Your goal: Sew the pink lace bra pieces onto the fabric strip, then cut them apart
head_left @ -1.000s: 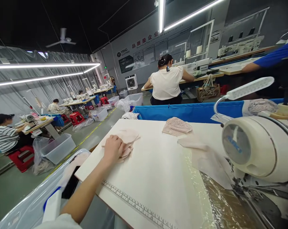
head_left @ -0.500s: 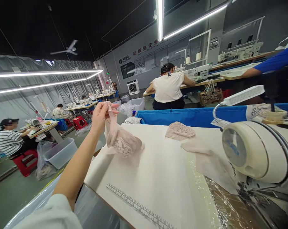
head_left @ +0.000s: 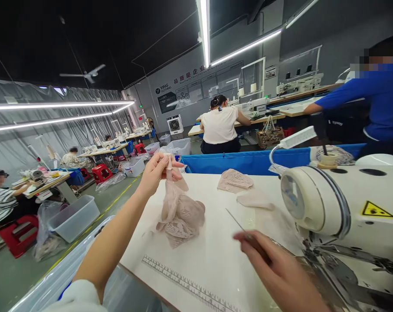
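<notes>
Up at the far left part of the white table (head_left: 212,277), my left hand (head_left: 159,171) pinches a narrow strip of a beige lace garment (head_left: 181,214). Below the fingers, the sheer garment hangs bunched, its lower part against the tabletop. My right hand (head_left: 271,264), a little blurred, is closed around a thin pointed metal tool (head_left: 234,219) with a dark handle. Its tip points up and left towards the garment, apart from it; its exact kind is unclear. Another beige lace piece (head_left: 235,180) and a sheer beige cloth (head_left: 255,199) lie behind the tool.
On the right stands a cream sewing machine (head_left: 316,199). A printed ruler (head_left: 183,277) runs along the front table edge. Blue cloth (head_left: 248,162) borders the back. Other people sit at machines beyond, including a person in blue (head_left: 378,95). A clear bin (head_left: 74,219) stands on the left floor.
My right hand has come into view from the lower right, holding the thin tool. The left hand has moved right and slightly down with the garment. The view has turned to the right.
</notes>
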